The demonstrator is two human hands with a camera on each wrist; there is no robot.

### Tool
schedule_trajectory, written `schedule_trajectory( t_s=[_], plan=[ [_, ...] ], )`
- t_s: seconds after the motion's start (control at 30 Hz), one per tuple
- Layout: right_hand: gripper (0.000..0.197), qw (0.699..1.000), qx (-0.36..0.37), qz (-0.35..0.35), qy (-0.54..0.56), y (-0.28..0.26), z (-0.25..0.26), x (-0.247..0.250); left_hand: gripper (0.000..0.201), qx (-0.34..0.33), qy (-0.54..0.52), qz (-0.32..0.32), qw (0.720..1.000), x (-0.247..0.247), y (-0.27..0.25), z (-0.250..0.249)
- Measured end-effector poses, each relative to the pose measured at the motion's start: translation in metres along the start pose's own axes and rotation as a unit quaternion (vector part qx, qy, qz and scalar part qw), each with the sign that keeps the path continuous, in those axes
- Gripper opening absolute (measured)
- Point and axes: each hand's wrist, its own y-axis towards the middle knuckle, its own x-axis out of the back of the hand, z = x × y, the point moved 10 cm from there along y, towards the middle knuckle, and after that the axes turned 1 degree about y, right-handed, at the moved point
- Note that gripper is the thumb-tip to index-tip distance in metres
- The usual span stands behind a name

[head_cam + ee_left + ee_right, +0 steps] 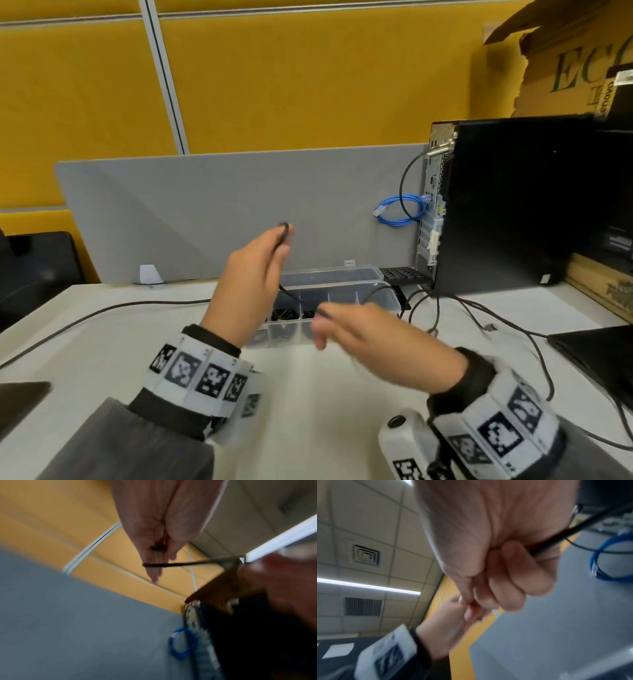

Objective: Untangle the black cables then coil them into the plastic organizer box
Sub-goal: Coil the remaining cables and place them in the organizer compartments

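The left hand pinched a black cable at its raised fingertips; the right hand, lower and blurred, curled its fingers round the same cable. Both were held above the clear box on the desk, beside a computer.

Both wrists carry white bands printed with black square markers, over dark cuffs and grey sleeves.
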Motion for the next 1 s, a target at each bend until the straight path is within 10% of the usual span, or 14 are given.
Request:
schedule_trajectory(
  t_s=[0.07, 0.17, 0.3, 0.37, 0.43, 0.53, 0.6, 0.7, 0.87, 0.93, 1.0],
  plan=[
    [0.026, 0.987, 0.016, -0.161, -0.018, -0.005, -0.002, 0.048, 0.027, 0.036, 0.031, 0.153, 0.987, -0.034, -0.01, 0.012],
    [0.024, 0.927, 0.034, -0.374, -0.018, -0.03, -0.013, 0.103, 0.043, 0.139, -0.336, 0.323, 0.874, -0.072, -0.042, -0.017],
    [0.035, 0.972, -0.078, -0.182, -0.129, -0.01, -0.042, 0.057, 0.037, 0.134, -0.586, 0.195, 0.775, -0.051, -0.021, -0.052],
    [0.033, 0.994, -0.05, -0.064, -0.067, -0.003, -0.035, 0.023, 0.028, 0.118, -0.562, 0.122, 0.81, -0.043, -0.01, -0.044],
    [0.031, 0.999, -0.019, -0.013, -0.039, -0.003, -0.024, 0.015, 0.021, 0.08, -0.413, 0.069, 0.905, -0.035, -0.004, -0.029],
    [0.026, 0.995, 0.011, -0.085, -0.057, -0.007, -0.014, 0.042, 0.019, -0.011, -0.053, 0.044, 0.998, -0.029, -0.005, -0.025],
    [0.025, 0.975, 0.028, -0.216, -0.044, -0.015, -0.013, 0.074, 0.03, 0.008, -0.018, 0.109, 0.994, -0.043, -0.008, -0.015],
    [0.028, 0.943, 0.03, -0.331, -0.023, -0.024, -0.025, 0.096, 0.049, 0.108, -0.265, 0.266, 0.921, -0.071, -0.029, -0.02],
    [0.034, 0.989, -0.069, -0.092, -0.088, -0.003, -0.055, 0.032, 0.025, 0.083, -0.541, 0.185, 0.816, -0.054, -0.019, -0.049],
    [0.032, 0.998, -0.04, 0.02, -0.046, 0.001, -0.043, -0.005, 0.022, 0.086, -0.52, 0.115, 0.842, -0.046, -0.007, -0.036],
    [0.03, 0.999, -0.001, 0.047, -0.026, 0.002, -0.026, -0.013, 0.03, 0.047, -0.303, 0.088, 0.948, -0.041, -0.003, -0.027]
  ],
)
